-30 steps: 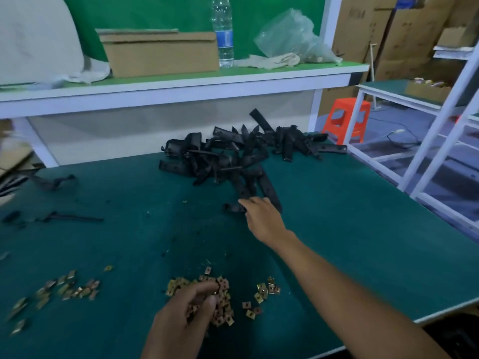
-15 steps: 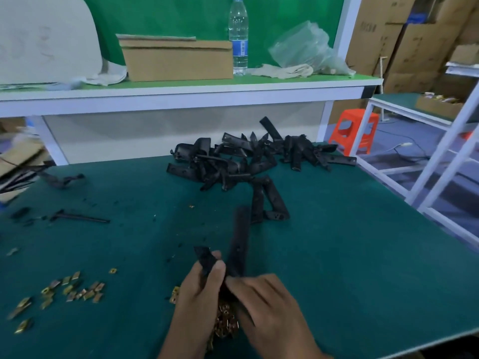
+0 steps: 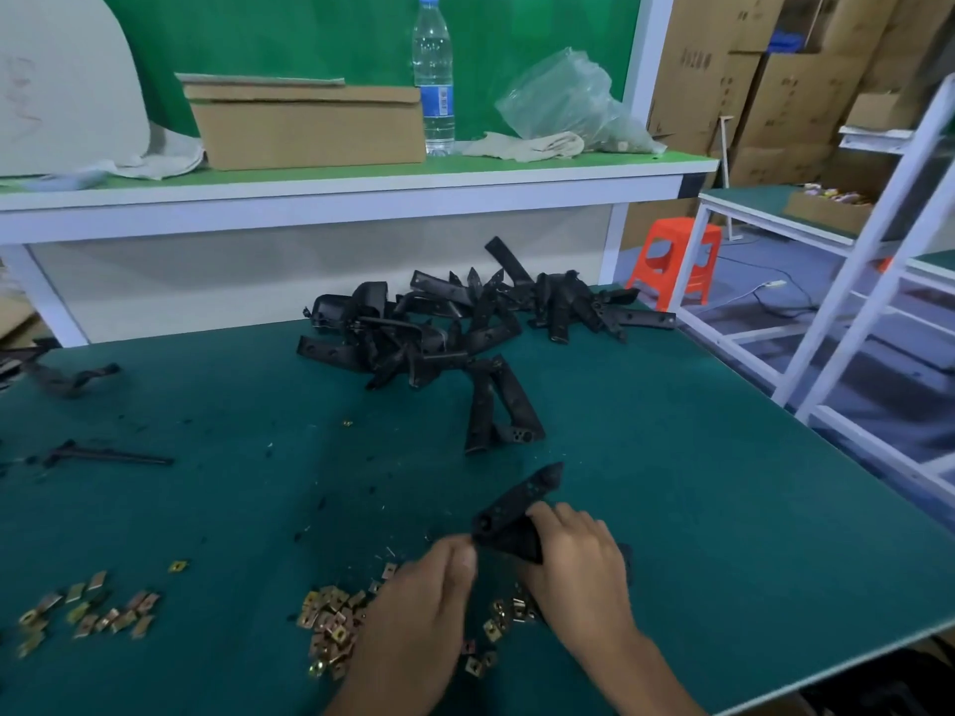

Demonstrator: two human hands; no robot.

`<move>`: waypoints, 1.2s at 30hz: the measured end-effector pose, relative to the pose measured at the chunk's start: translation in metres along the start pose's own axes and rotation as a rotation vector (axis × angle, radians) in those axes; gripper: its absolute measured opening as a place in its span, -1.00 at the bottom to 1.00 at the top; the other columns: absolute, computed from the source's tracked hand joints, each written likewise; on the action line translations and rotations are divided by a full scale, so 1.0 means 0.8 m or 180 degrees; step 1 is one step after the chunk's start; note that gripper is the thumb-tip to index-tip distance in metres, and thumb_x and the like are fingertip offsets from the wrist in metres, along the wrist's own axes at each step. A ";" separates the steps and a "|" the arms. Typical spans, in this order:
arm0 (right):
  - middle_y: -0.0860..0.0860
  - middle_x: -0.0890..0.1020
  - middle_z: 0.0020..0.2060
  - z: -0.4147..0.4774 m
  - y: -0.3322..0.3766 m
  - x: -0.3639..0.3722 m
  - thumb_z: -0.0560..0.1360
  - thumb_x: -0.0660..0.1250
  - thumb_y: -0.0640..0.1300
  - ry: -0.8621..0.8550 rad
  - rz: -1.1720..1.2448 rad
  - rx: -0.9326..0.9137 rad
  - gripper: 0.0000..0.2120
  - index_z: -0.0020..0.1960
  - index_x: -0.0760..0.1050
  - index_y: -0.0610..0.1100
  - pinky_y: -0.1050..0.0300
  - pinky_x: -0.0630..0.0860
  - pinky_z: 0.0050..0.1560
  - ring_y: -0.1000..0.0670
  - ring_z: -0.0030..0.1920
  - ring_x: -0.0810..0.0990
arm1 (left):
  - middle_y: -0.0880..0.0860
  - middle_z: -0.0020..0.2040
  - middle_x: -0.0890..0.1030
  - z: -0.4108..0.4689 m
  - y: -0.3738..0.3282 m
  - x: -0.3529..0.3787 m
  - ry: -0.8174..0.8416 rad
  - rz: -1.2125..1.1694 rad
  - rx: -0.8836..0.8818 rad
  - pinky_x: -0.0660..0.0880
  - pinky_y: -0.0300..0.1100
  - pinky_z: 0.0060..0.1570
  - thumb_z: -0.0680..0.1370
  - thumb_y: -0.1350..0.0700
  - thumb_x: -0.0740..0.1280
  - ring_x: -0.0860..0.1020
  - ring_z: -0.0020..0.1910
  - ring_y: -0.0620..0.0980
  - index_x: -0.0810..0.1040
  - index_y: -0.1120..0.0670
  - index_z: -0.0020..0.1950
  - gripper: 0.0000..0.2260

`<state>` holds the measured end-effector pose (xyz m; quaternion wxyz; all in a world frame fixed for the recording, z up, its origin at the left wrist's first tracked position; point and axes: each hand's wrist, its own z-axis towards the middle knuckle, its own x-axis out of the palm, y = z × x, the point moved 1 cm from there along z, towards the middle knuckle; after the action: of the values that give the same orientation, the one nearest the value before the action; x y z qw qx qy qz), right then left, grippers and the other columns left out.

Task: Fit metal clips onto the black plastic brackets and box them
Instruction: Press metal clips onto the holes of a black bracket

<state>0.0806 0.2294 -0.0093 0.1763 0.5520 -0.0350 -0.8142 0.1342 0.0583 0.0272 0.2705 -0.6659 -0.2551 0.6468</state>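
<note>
The right hand [image 3: 573,565] is curling its grip round a black bracket [image 3: 519,503], holding it tilted just above the table [image 3: 749,509] with the far tip pointing up and away. The left hand [image 3: 421,607] is pinching its grip together on the bracket's near end, and I cannot tell whether a clip is sitting between those fingertips. Both hands are working over a loose heap of metal clips [image 3: 333,620], a second scatter of clips [image 3: 88,612] is lying further left, and the pile of brackets [image 3: 465,323] is lying well beyond, near the table's far edge.
</note>
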 end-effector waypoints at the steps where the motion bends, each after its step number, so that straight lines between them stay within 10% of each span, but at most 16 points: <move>1: 0.05 0.56 -0.34 0.000 -0.004 0.005 0.12 0.71 -0.05 -0.0073 0.0066 0.0164 -0.59 -0.15 0.60 -0.05 0.04 0.52 -0.29 -0.07 -0.33 0.57 | -0.29 0.26 0.52 0.001 0.001 0.010 0.0214 0.0408 0.0115 0.33 -0.26 0.20 0.65 -0.28 -0.07 0.44 0.19 -0.30 0.39 -0.22 0.44 -0.55; 5: 0.05 0.54 -0.37 -0.005 -0.014 0.019 0.27 0.67 0.05 -0.0359 0.0138 0.0335 -0.67 -0.19 0.57 -0.07 -0.01 0.52 -0.28 -0.07 -0.34 0.54 | -0.15 0.46 0.26 0.008 0.007 0.043 0.1101 0.1472 0.0341 0.11 -0.06 0.41 0.61 -0.27 0.14 0.22 0.46 -0.04 0.26 -0.25 0.50 -0.54; 27: 0.04 0.55 -0.37 -0.006 -0.018 0.026 0.32 0.64 -0.02 -0.0565 0.0359 0.0276 -0.75 -0.19 0.60 -0.08 0.03 0.45 -0.25 -0.06 -0.34 0.52 | -0.22 -0.14 0.44 -0.006 0.030 0.027 0.0056 0.1242 0.0147 0.13 -0.23 0.07 0.58 -0.28 0.25 0.39 -0.05 -0.23 0.43 -0.17 -0.06 -0.79; 36: 0.03 0.57 -0.36 -0.005 -0.022 0.030 0.25 0.68 0.00 -0.0585 0.0220 0.0177 -0.68 -0.15 0.62 -0.10 0.06 0.43 -0.27 -0.07 -0.36 0.54 | -0.22 -0.01 0.46 -0.008 0.027 0.029 -0.0015 0.1706 0.0312 0.10 -0.18 0.20 0.65 -0.26 0.08 0.41 0.11 -0.19 0.37 -0.18 0.02 -0.79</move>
<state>0.0720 0.2382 -0.0367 0.1849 0.4781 -0.0926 -0.8536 0.1410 0.0582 -0.0045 0.1209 -0.6942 -0.0389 0.7084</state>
